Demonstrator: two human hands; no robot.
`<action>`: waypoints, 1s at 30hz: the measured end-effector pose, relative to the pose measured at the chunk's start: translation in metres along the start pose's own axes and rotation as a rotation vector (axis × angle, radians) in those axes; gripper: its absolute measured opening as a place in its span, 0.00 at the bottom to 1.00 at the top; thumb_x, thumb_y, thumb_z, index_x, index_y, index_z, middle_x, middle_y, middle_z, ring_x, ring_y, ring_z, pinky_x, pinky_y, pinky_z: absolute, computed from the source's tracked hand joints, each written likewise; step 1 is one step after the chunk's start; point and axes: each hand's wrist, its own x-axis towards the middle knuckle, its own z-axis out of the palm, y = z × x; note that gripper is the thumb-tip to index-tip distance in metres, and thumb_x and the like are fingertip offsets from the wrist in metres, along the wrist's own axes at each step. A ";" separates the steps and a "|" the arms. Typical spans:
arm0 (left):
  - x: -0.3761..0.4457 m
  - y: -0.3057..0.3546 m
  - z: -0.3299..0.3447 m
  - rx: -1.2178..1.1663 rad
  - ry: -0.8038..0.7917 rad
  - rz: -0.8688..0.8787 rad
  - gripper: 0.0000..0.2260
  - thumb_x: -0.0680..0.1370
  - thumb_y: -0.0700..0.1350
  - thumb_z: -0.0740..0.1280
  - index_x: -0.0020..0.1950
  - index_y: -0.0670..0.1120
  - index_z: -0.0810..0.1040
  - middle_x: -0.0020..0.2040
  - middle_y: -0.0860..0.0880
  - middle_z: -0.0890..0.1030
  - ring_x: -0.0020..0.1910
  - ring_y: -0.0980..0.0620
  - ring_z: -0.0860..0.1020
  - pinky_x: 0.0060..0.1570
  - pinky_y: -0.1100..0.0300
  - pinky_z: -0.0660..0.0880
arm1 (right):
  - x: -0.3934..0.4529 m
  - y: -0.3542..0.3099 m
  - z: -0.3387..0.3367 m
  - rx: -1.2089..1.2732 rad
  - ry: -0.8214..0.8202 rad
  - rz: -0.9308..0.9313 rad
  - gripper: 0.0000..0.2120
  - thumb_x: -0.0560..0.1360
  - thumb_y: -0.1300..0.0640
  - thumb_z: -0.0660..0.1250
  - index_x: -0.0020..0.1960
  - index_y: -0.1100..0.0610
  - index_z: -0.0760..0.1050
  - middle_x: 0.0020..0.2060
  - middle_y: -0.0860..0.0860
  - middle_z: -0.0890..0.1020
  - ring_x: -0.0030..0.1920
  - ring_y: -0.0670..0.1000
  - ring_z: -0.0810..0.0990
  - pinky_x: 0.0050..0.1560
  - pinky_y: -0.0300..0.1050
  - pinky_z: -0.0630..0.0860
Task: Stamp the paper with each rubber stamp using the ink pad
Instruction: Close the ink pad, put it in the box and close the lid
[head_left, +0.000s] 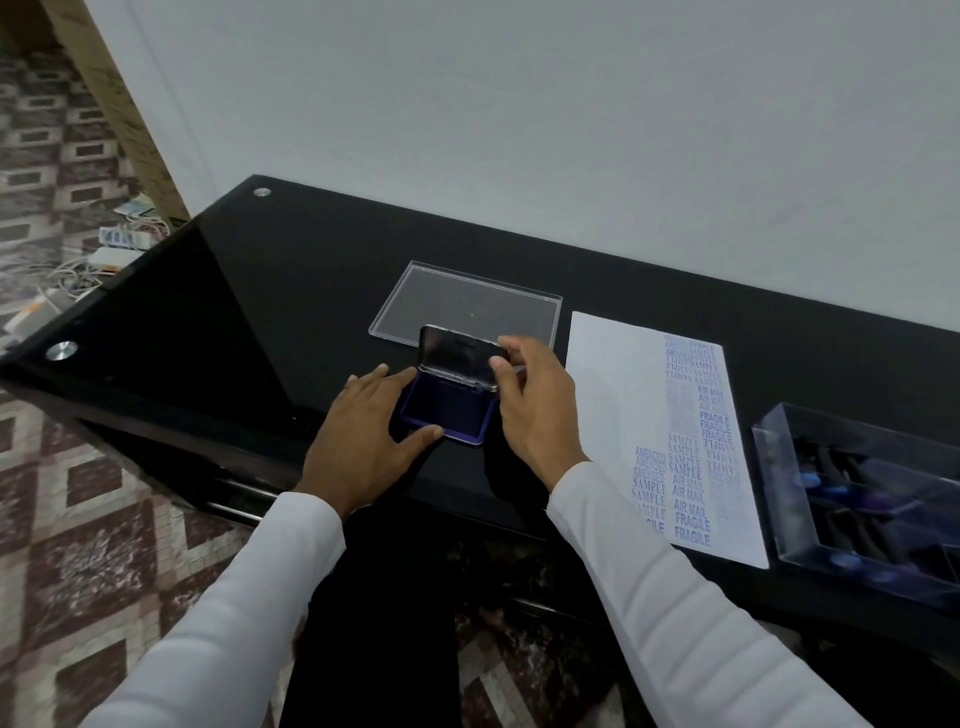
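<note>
Ink pad (445, 410) sits near the front edge of the black glass desk (218, 312), about midway along it, its hinged lid (462, 358) standing up at the back and the dark blue pad showing inside the case. Your left hand (366, 441) lies against the case's left side with the fingers nearly straight, the thumb touching the front rim and the fingertips reaching its back left corner; it steadies the case rather than clasping it. Your right hand (535, 400) pinches the right end of the raised lid between thumb and fingers. Both sleeves are white.

Just behind the ink pad, toward the desk's back edge, a clear plastic lid (467, 301) lies flat. To the right of the ink pad the paper (613, 415) lies flat, its near end reaching the front edge, and its right half already carries columns of blue prints reading SAMPLE, AIR MAIL, FRAGILE and AMENDED. Just beside the paper, at the desk's right end, a clear plastic box (779, 467) holds the rubber stamps (852, 499), dark handles with blue ends; you cannot count them through the glare.
</note>
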 end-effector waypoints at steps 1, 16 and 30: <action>0.000 -0.001 0.000 -0.005 0.005 0.000 0.34 0.75 0.62 0.70 0.77 0.49 0.68 0.74 0.47 0.73 0.78 0.49 0.63 0.79 0.50 0.55 | -0.001 -0.001 -0.001 0.010 0.003 -0.017 0.09 0.81 0.53 0.64 0.60 0.54 0.77 0.53 0.48 0.81 0.52 0.45 0.79 0.55 0.39 0.76; 0.010 0.014 -0.007 -0.247 0.158 -0.189 0.16 0.80 0.53 0.69 0.64 0.47 0.82 0.51 0.53 0.81 0.48 0.57 0.79 0.56 0.60 0.75 | -0.054 0.012 0.010 -0.223 -0.168 -0.190 0.10 0.78 0.61 0.68 0.60 0.57 0.78 0.58 0.50 0.73 0.59 0.48 0.72 0.58 0.40 0.77; 0.020 0.029 -0.011 -0.126 0.135 -0.372 0.13 0.79 0.46 0.71 0.61 0.43 0.83 0.57 0.46 0.81 0.53 0.50 0.80 0.54 0.63 0.69 | -0.039 -0.008 0.008 -0.243 -0.123 0.265 0.10 0.78 0.50 0.65 0.45 0.56 0.76 0.45 0.53 0.76 0.42 0.50 0.74 0.39 0.40 0.67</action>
